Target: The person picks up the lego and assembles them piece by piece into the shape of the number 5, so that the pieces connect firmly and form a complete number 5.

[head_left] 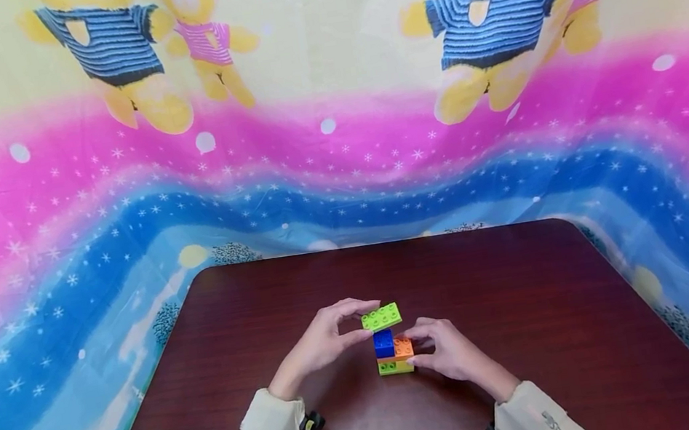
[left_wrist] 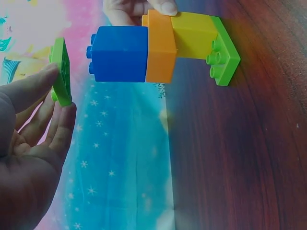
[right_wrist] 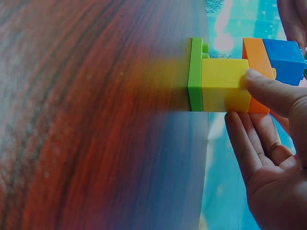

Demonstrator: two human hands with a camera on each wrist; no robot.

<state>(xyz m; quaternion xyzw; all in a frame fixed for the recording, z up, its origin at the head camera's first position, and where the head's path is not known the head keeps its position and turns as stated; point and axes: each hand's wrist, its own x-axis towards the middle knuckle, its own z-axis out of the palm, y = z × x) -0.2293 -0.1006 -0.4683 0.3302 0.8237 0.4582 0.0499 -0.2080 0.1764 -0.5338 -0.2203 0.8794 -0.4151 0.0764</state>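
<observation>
My left hand [head_left: 327,336] pinches a flat lime-green building brick [head_left: 382,317] between thumb and fingers, tilted, just above the stack. A gap shows between this brick and the studded top of the blue brick [left_wrist: 120,53] in the left wrist view. Under the blue brick is a flat orange brick [left_wrist: 161,48], then a yellow brick [right_wrist: 225,85] set off to the right, and a flat green brick [right_wrist: 195,74] at the bottom on the table. Steadying the stack from the right, my right hand [head_left: 448,352] holds it at the orange and yellow bricks, thumb on the near side.
The stack stands on a dark red-brown wooden table [head_left: 250,294] with rounded far corners. Behind and beside the table hangs a pink and blue cloth [head_left: 336,157] printed with bears and snowflakes. Both sleeves are pale, with a small black object near each cuff.
</observation>
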